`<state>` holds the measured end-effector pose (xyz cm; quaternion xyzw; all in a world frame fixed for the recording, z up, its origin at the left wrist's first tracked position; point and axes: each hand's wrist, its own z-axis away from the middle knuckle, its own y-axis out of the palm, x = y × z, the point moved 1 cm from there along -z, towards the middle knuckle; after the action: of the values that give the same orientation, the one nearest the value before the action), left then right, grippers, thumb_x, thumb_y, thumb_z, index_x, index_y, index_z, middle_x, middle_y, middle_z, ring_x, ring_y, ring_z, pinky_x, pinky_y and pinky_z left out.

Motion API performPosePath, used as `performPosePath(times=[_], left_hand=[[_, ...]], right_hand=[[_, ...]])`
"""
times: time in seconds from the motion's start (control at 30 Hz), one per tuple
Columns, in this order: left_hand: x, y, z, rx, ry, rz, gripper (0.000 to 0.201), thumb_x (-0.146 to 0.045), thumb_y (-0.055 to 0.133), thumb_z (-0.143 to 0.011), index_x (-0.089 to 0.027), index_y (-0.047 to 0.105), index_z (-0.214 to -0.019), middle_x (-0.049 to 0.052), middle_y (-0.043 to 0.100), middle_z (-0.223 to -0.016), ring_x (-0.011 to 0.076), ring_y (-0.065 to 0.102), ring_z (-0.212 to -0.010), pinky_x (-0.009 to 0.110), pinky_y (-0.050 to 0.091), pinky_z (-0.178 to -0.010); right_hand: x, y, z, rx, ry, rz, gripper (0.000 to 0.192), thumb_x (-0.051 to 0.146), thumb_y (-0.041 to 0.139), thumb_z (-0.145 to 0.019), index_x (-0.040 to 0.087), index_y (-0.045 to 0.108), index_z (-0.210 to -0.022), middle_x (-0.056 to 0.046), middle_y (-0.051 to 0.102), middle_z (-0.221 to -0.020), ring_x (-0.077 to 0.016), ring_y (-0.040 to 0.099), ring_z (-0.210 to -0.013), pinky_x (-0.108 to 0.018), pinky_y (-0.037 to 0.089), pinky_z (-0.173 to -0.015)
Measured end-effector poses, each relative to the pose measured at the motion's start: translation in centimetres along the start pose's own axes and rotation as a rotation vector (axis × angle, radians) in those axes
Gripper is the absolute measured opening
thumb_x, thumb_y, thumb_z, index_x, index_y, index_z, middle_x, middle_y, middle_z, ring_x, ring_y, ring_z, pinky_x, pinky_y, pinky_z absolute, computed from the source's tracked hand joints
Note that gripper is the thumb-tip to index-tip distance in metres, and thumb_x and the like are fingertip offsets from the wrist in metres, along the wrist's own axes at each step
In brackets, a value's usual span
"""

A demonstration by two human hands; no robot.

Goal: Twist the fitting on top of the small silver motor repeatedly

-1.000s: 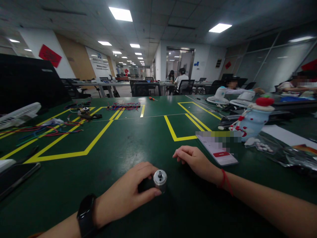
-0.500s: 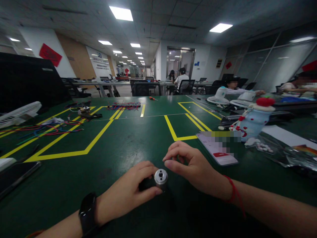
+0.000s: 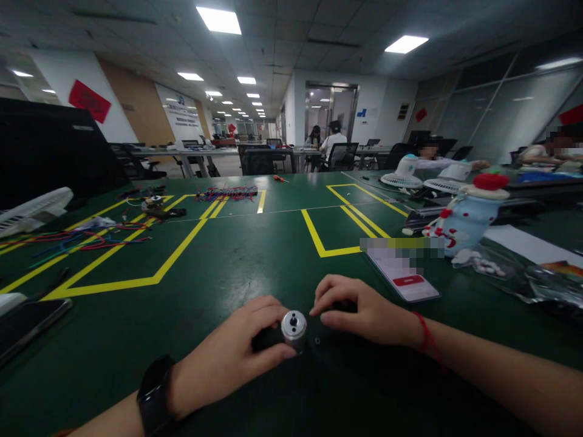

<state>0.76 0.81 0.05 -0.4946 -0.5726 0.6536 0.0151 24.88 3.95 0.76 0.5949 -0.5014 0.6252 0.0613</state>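
Cylinder of silvery metal (image 3: pixel 294 331) upright on dark-green tabletop (image 3: pixel 237 255), left hand (image 3: pixel 228 352) clasping its side, tiny grey ring-like piece (image 3: pixel 317 340) close by, right hand (image 3: pixel 367 312) loosely curled, thumb slightly parted from forefinger

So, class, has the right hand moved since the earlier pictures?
Yes: the right hand has its fingertips farther from the corner of the yellow tape, toward the camera.

The cylinder (image 3: pixel 294 328) stands on the desk (image 3: pixel 255 261) within the left grip (image 3: pixel 228 346). A small part (image 3: pixel 317 341) lies between cylinder and right grip (image 3: pixel 364 315). Beyond the right grip lies a phone (image 3: pixel 412 281); behind it, to the right, stands a bottle (image 3: pixel 476 218). Loose wires (image 3: pixel 98 239) lie far left.
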Motion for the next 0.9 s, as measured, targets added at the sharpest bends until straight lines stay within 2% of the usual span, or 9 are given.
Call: performPosePath(times=[0.17, 0.27, 0.43, 0.5, 0.57, 0.63, 0.73, 0.8, 0.9], left_hand=[[-0.1, -0.2, 0.1, 0.002, -0.005, 0.017, 0.015, -0.03, 0.063, -0.09, -0.022, 0.059, -0.102, 0.003, 0.06, -0.103, 0.0206, 0.055, -0.092, 0.03, 0.043, -0.08], [-0.2, -0.2, 0.1, 0.0, -0.008, 0.023, 0.014, -0.029, 0.063, -0.09, -0.022, 0.059, -0.102, 0.003, 0.06, -0.102, 0.0204, 0.055, -0.092, 0.03, 0.043, -0.081], [-0.1, -0.2, 0.0, -0.002, -0.002, 0.015, 0.014, -0.03, 0.063, -0.09, -0.022, 0.059, -0.1, 0.002, 0.059, -0.1, 0.0196, 0.055, -0.091, 0.029, 0.043, -0.08], [0.0, -0.1, 0.1, 0.002, -0.005, 0.011, 0.014, -0.031, 0.063, -0.09, -0.022, 0.059, -0.1, 0.002, 0.059, -0.1, 0.0196, 0.055, -0.09, 0.029, 0.043, -0.079], [0.1, -0.1, 0.1, -0.001, -0.008, 0.007, 0.015, -0.032, 0.063, -0.09, -0.022, 0.059, -0.1, 0.003, 0.059, -0.1, 0.02, 0.055, -0.09, 0.03, 0.043, -0.079], [0.0, -0.1, 0.1, -0.006, -0.006, 0.005, 0.016, -0.032, 0.063, -0.09, -0.022, 0.059, -0.101, 0.003, 0.06, -0.101, 0.0203, 0.054, -0.092, 0.03, 0.043, -0.081], [-0.1, -0.2, 0.2, -0.008, -0.012, 0.001, 0.016, -0.032, 0.063, -0.09, -0.022, 0.059, -0.101, 0.003, 0.06, -0.103, 0.0206, 0.054, -0.092, 0.031, 0.043, -0.082], [-0.1, -0.1, 0.1, -0.008, -0.018, -0.003, 0.016, -0.033, 0.063, -0.09, -0.022, 0.059, -0.1, 0.003, 0.059, -0.102, 0.0206, 0.054, -0.091, 0.031, 0.043, -0.081], [0.0, 0.0, 0.1, -0.004, -0.018, -0.004, 0.015, -0.033, 0.062, -0.09, -0.022, 0.059, -0.1, 0.003, 0.059, -0.101, 0.0206, 0.055, -0.091, 0.031, 0.044, -0.081]], right_hand=[[-2.3, -0.6, -0.4, -0.35, 0.289, -0.453, 0.016, 0.029, 0.062, -0.084, 0.014, 0.069, -0.086, -0.002, 0.06, -0.079, -0.0112, 0.052, -0.067, -0.025, 0.039, -0.06], [-3.4, -0.5, -0.8, -0.44, 0.35, -0.553, 0.021, 0.034, 0.06, -0.085, 0.014, 0.065, -0.09, -0.001, 0.058, -0.077, -0.0101, 0.05, -0.062, -0.025, 0.038, -0.058], [-2.6, -0.4, -0.8, -0.405, 0.347, -0.479, 0.02, 0.034, 0.063, -0.083, 0.015, 0.067, -0.088, -0.001, 0.06, -0.077, -0.011, 0.051, -0.064, -0.025, 0.038, -0.058], [-1.6, -0.2, -0.6, -0.236, 0.262, -0.307, 0.019, 0.031, 0.068, -0.079, 0.016, 0.069, -0.091, -0.002, 0.061, -0.081, -0.0122, 0.052, -0.068, -0.026, 0.039, -0.06], [-0.7, 0.2, -0.3, -0.024, 0.106, -0.05, 0.021, 0.029, 0.075, -0.074, 0.019, 0.071, -0.092, -0.003, 0.062, -0.089, -0.0143, 0.054, -0.076, -0.028, 0.042, -0.068], [-0.2, 0.6, -0.1, 0.089, -0.019, 0.143, 0.017, 0.027, 0.076, -0.072, 0.019, 0.073, -0.088, -0.003, 0.062, -0.093, -0.0156, 0.055, -0.083, -0.03, 0.042, -0.076], [0.1, 1.0, -0.1, 0.05, -0.029, 0.185, 0.009, 0.023, 0.07, -0.08, 0.017, 0.072, -0.086, -0.003, 0.061, -0.089, -0.0132, 0.056, -0.078, -0.026, 0.044, -0.071], [0.6, 1.2, -0.4, -0.073, -0.016, 0.137, 0.008, 0.022, 0.067, -0.082, 0.016, 0.07, -0.087, -0.002, 0.06, -0.086, -0.0117, 0.055, -0.073, -0.024, 0.044, -0.065], [2.0, 1.8, -0.9, -0.232, -0.052, 0.063, 0.008, 0.022, 0.066, -0.084, 0.015, 0.068, -0.089, -0.002, 0.059, -0.087, -0.0116, 0.055, -0.075, -0.023, 0.045, -0.067]])
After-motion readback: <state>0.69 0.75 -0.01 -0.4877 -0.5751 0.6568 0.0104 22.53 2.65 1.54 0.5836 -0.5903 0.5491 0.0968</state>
